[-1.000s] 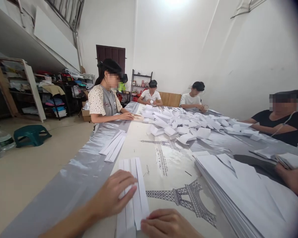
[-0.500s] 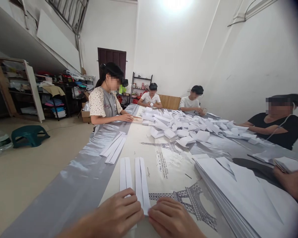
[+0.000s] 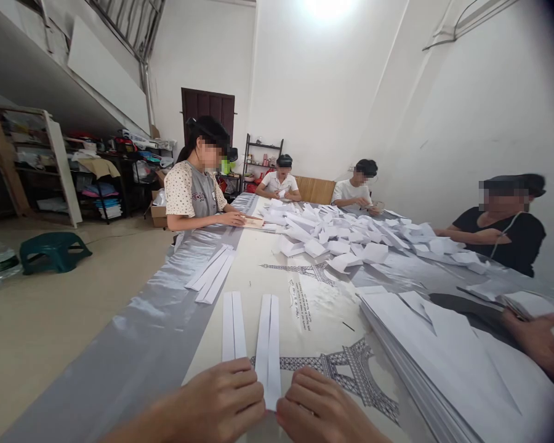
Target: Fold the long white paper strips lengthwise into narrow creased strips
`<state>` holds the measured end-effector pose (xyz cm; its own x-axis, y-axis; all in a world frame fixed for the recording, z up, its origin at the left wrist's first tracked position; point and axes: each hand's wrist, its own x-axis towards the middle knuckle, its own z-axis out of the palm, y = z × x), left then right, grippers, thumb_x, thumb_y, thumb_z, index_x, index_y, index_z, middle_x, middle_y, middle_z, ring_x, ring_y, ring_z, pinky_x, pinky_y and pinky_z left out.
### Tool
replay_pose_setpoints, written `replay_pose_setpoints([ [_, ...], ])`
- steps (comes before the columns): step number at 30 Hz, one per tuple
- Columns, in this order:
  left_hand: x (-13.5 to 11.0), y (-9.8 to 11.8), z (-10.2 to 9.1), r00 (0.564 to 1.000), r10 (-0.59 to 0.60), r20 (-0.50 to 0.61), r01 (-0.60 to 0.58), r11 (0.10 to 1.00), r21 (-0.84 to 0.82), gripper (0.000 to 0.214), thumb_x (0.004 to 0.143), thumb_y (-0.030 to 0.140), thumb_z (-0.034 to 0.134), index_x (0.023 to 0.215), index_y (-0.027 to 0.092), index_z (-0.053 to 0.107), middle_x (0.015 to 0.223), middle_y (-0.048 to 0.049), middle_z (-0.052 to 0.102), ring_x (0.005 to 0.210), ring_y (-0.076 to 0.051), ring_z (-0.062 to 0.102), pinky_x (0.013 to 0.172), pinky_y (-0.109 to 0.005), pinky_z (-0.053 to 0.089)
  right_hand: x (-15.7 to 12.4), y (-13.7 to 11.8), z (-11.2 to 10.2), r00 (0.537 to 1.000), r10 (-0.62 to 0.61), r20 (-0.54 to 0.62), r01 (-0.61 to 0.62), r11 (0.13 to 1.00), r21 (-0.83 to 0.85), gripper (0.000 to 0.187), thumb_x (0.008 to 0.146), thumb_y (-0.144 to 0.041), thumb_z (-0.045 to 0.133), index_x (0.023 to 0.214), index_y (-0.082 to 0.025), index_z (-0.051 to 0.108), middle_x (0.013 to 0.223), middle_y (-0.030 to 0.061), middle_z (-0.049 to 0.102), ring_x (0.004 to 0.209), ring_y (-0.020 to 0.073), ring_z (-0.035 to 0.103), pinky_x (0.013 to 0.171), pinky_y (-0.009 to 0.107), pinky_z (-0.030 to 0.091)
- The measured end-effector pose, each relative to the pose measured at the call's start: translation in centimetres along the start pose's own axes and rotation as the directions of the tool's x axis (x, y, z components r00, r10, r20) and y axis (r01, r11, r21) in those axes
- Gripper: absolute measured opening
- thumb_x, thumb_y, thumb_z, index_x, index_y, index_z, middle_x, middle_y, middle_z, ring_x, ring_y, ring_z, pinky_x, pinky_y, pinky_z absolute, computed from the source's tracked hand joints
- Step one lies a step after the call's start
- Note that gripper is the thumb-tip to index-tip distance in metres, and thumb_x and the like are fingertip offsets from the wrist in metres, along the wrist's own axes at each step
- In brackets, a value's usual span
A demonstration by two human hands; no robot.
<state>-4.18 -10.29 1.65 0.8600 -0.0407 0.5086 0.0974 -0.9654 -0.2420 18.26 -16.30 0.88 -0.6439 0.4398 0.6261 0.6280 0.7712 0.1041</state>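
Note:
Two long folded white paper strips lie lengthwise on the table before me. My left hand (image 3: 224, 400) rests with fingers curled over the near end of the left strip (image 3: 233, 325). My right hand (image 3: 321, 409) sits beside it, fingers bent, against the near end of the right strip (image 3: 268, 344). That strip angles slightly and its near end lies between my two hands. Both hands press down at the table's front edge.
A tall stack of white sheets (image 3: 443, 357) lies right of me; another person's hand (image 3: 538, 344) holds paper beyond it. More strips (image 3: 211, 275) lie further up. A heap of folded papers (image 3: 351, 237) fills mid-table, with several seated people around. A green stool (image 3: 53, 249) stands on the floor.
My hands slid back to the strips' near ends. The strips, first side by side, have been parted, and the right one has shifted rightward and tilted.

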Motion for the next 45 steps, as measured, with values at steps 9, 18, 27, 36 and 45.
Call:
replay_pose_setpoints([
  [9, 0.4, -0.5, -0.3, 0.999, 0.011, 0.041, -0.012, 1.000, 0.008, 0.022, 0.095, 0.014, 0.055, 0.073, 0.016, 0.058, 0.065, -0.0008, 0.053, 0.059, -0.014, 0.046, 0.063, -0.031, 0.042, -0.6, 0.2, -0.2, 0.992, -0.100, 0.083, 0.101, 0.995, -0.012, 0.026, 0.100, -0.015, 0.044, 0.081, -0.015, 0.061, 0.066, 0.0009, 0.056, 0.058, 0.0139, 0.046, 0.060, 0.030, 0.038],
  [18, 0.4, -0.3, -0.7, 0.997, 0.079, 0.021, -0.079, 0.997, -0.004, 0.022, 0.096, 0.007, 0.050, 0.078, 0.012, 0.062, 0.069, -0.0022, 0.055, 0.063, -0.015, 0.047, 0.065, -0.032, 0.041, -0.2, -0.3, -0.5, 0.988, 0.047, 0.147, -0.056, 0.997, 0.054, 0.024, 0.100, -0.017, 0.047, 0.080, -0.017, 0.060, 0.069, 0.0006, 0.056, 0.063, 0.0149, 0.050, 0.063, 0.030, 0.041],
  [27, 0.3, -1.1, -0.5, 0.999, 0.032, 0.036, -0.032, 0.999, 0.016, 0.013, 0.095, 0.006, 0.053, 0.089, 0.010, 0.064, 0.069, -0.0008, 0.053, 0.064, -0.014, 0.048, 0.066, -0.031, 0.042, -0.4, 0.3, -0.5, 0.993, 0.029, 0.111, -0.035, 0.998, 0.054, 0.026, 0.099, -0.008, 0.044, 0.080, -0.014, 0.062, 0.065, -0.0002, 0.053, 0.056, 0.0133, 0.042, 0.055, 0.029, 0.031],
  [36, 0.4, 0.4, 0.0, 1.000, 0.019, 0.007, -0.019, 0.997, -0.080, 0.020, 0.097, 0.005, 0.047, 0.089, 0.010, 0.065, 0.069, -0.0033, 0.056, 0.065, -0.015, 0.051, 0.068, -0.033, 0.044, -0.4, 0.2, -0.8, 0.989, 0.027, 0.146, -0.041, 0.995, 0.094, 0.026, 0.099, -0.015, 0.048, 0.077, -0.016, 0.062, 0.062, -0.0011, 0.052, 0.056, 0.0132, 0.043, 0.055, 0.029, 0.033],
  [45, -1.0, -3.6, -0.4, 0.797, -0.601, 0.064, 0.527, 0.639, -0.561, 0.038, 0.103, 0.024, 0.041, 0.140, 0.026, 0.050, 0.136, -0.0105, 0.055, 0.126, -0.022, 0.051, 0.108, -0.040, 0.042, -0.1, 0.0, -2.5, 0.957, 0.121, -0.264, -0.085, 0.986, 0.143, 0.020, 0.092, -0.005, 0.059, 0.109, -0.012, 0.067, 0.059, -0.0029, 0.048, 0.052, 0.0119, 0.040, 0.048, 0.027, 0.031],
])
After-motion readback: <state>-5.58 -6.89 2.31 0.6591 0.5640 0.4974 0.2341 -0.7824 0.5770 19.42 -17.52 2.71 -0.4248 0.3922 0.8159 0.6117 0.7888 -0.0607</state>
